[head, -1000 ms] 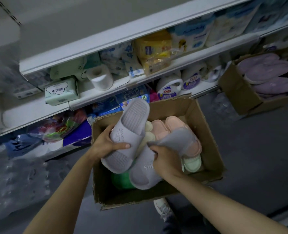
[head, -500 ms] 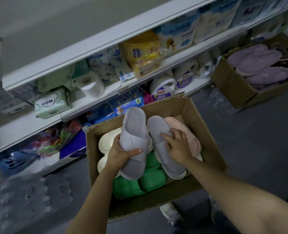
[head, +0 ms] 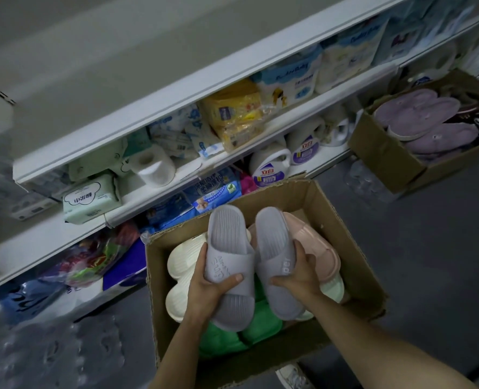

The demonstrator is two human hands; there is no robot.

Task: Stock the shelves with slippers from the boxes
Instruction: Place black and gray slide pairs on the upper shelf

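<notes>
Two grey slippers are held side by side over an open cardboard box (head: pixel 353 237) on the floor. My left hand (head: pixel 208 287) grips the left grey slipper (head: pixel 228 265) around its strap, thumb across the top. My right hand (head: pixel 300 276) grips the right grey slipper (head: pixel 274 256) the same way. Inside the box lie cream slippers (head: pixel 183 262), green slippers (head: pixel 232 341) and a pink slipper (head: pixel 316 248). White shelves (head: pixel 176 88) run along the wall behind the box.
The shelves hold tissue packs (head: pixel 89 197), a paper roll (head: pixel 154 167), a yellow pack (head: pixel 235 113) and detergent jugs (head: pixel 269 167). A second cardboard box (head: pixel 387 153) with purple slippers (head: pixel 418 113) stands at the right. Wrapped water bottles (head: pixel 50 352) lie lower left. My shoe (head: pixel 291 374) shows below the box.
My right hand turned its grey slipper upright and brought it beside the left one, shifting from resting on top to gripping its strap. Both slippers now sit level together.
</notes>
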